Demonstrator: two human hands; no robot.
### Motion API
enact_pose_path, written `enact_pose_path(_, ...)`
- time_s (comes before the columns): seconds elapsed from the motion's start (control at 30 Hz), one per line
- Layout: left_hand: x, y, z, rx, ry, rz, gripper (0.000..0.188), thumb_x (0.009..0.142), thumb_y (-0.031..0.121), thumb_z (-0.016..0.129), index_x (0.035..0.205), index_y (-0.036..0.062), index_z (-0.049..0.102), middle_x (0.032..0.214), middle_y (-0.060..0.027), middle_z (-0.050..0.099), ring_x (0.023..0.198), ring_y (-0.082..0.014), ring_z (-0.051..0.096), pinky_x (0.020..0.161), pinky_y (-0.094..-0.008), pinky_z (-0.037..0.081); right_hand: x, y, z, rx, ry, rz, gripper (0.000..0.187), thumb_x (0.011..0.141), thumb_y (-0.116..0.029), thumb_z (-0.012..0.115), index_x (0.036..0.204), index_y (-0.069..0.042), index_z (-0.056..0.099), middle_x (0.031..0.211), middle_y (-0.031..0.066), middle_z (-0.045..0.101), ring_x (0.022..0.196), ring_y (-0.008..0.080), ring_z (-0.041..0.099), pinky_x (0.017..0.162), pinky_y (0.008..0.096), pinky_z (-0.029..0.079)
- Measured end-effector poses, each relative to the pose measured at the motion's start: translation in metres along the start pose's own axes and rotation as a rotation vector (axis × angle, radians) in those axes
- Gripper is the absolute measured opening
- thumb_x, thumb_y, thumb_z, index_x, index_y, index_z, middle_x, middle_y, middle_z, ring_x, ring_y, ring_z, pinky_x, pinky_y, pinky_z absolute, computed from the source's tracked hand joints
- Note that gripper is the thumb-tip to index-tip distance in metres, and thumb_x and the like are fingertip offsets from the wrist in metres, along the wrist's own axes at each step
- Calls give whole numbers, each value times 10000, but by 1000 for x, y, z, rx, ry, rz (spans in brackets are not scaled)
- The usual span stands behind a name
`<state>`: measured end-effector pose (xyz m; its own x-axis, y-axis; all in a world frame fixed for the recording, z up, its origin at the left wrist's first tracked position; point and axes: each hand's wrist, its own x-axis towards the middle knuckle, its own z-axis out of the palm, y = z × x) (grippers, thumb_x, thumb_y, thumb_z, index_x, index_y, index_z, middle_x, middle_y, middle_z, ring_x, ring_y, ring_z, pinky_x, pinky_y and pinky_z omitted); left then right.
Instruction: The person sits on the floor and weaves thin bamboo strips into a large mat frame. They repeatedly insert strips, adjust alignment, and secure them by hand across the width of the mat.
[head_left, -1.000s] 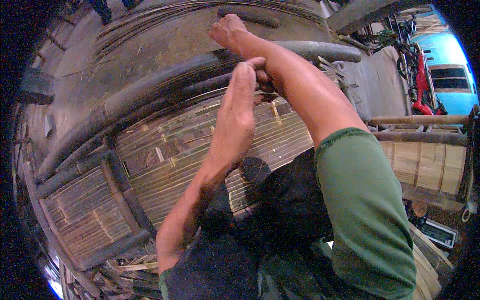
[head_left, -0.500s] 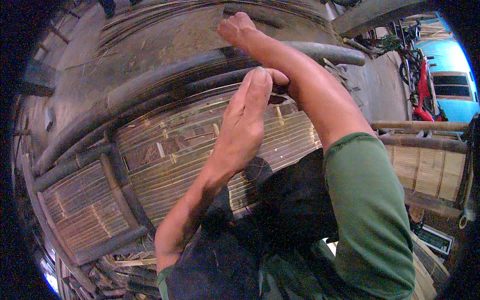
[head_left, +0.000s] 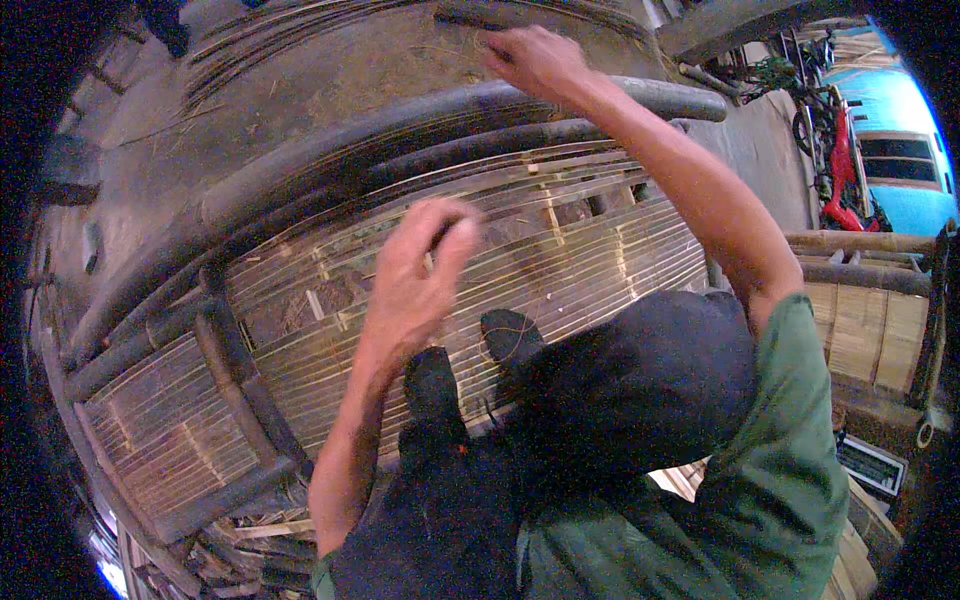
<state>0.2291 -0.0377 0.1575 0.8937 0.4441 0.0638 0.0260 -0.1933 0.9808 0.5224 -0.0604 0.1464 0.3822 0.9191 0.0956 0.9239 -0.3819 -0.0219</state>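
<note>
My left hand [head_left: 422, 275] is above the slatted bamboo surface [head_left: 590, 265], slightly smeared by motion. Its fingers curl toward the thumb, with a dark gap between them. What it holds, if anything, does not show. Farther off, past the round rail [head_left: 420, 120], my right hand [head_left: 540, 65] is raised at the end of an outstretched arm. Those fingers are curled in, and any object inside is hidden. A thin looped strand [head_left: 523, 338] lies over a dark shape by my dark-clothed legs [head_left: 640, 370].
A thick bamboo frame [head_left: 240, 385] crosses the slats on the left. Long thin strips [head_left: 300, 35] lie on the ground beyond the rail. To the right are another slatted bamboo piece [head_left: 860, 330] and a red object [head_left: 843, 180] before a blue wall. Wood pieces [head_left: 270, 530] are piled lower left.
My left hand has moved left and toward me, away from my right forearm. My right hand has shifted right. My right elbow has swung outward, uncovering more slats and my leg.
</note>
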Motion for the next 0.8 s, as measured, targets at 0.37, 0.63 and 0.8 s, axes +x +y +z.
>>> enact_pose_path(0.37,-98,-174,-25,857,132,-17,196,842,98,549,1007,-5,535,1112,-213,505,1038,-383,478,889,-424,390,-331,150,177,19,85,534,493,841,-447,552,1125,-46,515,1051,243,543,952,395,538,807,484,458)
enact_pose_path(0.63,-104,-186,-36,914,68,-42,264,823,87,564,1047,-39,506,1147,-251,471,1058,-419,450,897,-456,372,-292,122,189,26,30,1283,773,682,-545,681,1272,-106,442,1421,209,254,1321,428,205,1022,572,225)
enact_pose_path(0.8,-89,-192,-17,902,55,13,256,826,77,556,1058,-23,517,1143,-250,478,1064,-409,455,900,-449,375,-288,163,199,-27,100,1389,470,765,-420,654,1122,-124,582,1245,157,482,1157,392,429,935,510,352)
